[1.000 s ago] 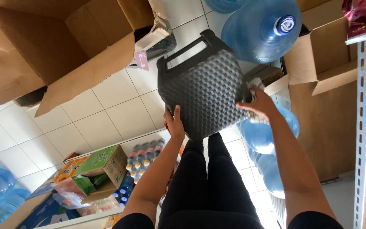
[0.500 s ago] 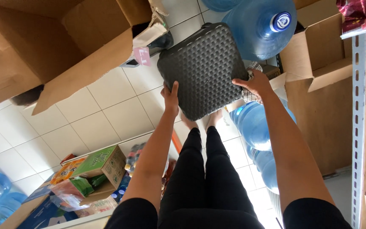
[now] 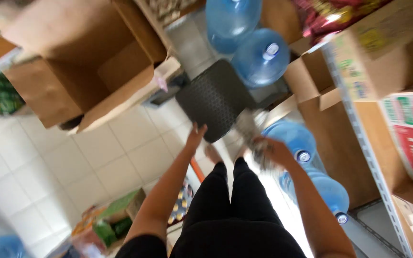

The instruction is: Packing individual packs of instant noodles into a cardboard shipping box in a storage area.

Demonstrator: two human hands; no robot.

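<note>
While the dark textured stool [image 3: 215,98] sits on the tiled floor [image 3: 120,153] at 12 o'clock, left hand [image 3: 196,137] hangs open just below it, not gripping. Right hand [image 3: 272,152] at 3 o'clock is blurred, grip unclear. Blue water jugs [image 3: 263,57] beside it, cardboard box [image 3: 72,62] at 10.

Matt black plastic stool [image 3: 214,106] (honeycomb-textured seat) beside glossy blue plastic water jugs [image 3: 262,56], brown cardboard boxes [image 3: 80,62], glazed white floor tiles [image 3: 120,153].
</note>
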